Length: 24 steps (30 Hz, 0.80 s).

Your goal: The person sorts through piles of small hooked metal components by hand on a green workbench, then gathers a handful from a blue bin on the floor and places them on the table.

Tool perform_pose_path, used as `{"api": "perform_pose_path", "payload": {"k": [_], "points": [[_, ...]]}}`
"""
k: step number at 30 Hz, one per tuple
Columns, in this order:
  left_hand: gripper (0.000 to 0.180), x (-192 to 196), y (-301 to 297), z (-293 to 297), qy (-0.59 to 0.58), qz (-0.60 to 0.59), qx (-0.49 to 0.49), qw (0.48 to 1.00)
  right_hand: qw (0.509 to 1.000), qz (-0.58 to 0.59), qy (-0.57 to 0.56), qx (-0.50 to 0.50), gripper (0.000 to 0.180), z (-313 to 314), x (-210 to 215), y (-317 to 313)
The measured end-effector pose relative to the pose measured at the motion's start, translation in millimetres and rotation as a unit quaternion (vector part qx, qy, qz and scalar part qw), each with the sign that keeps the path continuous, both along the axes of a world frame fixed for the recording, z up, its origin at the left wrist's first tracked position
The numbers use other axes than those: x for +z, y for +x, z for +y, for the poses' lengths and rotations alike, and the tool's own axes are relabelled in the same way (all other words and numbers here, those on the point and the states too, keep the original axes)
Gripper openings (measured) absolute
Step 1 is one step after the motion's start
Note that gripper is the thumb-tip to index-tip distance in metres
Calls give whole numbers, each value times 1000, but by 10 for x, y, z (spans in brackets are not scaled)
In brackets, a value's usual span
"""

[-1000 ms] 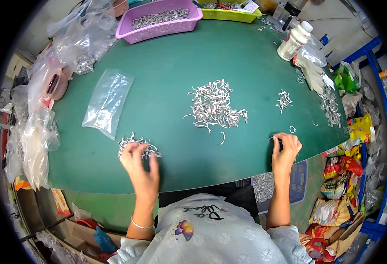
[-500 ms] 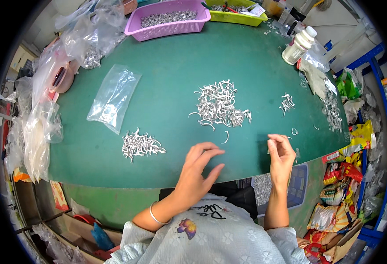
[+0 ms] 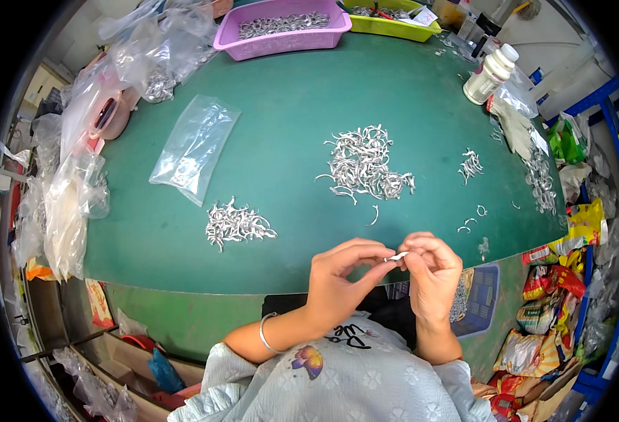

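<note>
My left hand (image 3: pixel 345 278) and my right hand (image 3: pixel 432 274) meet over the table's near edge. Between their fingertips they pinch one small curved silver metal piece (image 3: pixel 395 257); its far end is partly covered by my right fingers. Beyond the hands lies a large heap of similar curved silver pieces (image 3: pixel 369 163), with a single loose piece (image 3: pixel 373 215) just on the near side of it. A second heap (image 3: pixel 235 224) sits to the left of my left hand. To the right is a small cluster (image 3: pixel 470 166), with a few scattered bits (image 3: pixel 468 226) nearer me.
A flat clear plastic bag (image 3: pixel 195 148) lies on the green table (image 3: pixel 281 105). A purple basket (image 3: pixel 281 48) and a yellow-green basket (image 3: pixel 394 29) stand at the back. A white bottle (image 3: pixel 491 74) and a glove (image 3: pixel 512 126) are right. Bulging plastic bags (image 3: pixel 67 211) line the left edge.
My hands have come together: the left moved right, the right moved left and nearer me. A curved silver piece now shows between their fingertips. The view has shifted slightly.
</note>
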<state>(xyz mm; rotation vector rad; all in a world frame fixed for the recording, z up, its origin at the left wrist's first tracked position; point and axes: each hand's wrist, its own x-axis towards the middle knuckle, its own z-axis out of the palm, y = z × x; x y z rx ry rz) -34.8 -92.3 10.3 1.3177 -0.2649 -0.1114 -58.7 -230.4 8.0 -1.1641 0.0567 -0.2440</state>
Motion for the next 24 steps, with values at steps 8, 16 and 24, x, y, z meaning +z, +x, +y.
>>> {"api": "perform_pose_path", "payload": {"k": [8, 16, 24], "points": [[16, 74, 13, 104, -150, 185, -131, 962, 999, -28, 9, 24, 16, -45, 57, -62], [18, 136, 11, 144, -170, 200, -169, 950, 995, -12, 87, 41, 17, 6, 95, -82], [16, 146, -3, 144, -171, 224, -161, 946, 993, 4, 111, 49, 19, 32, 105, -97]]}}
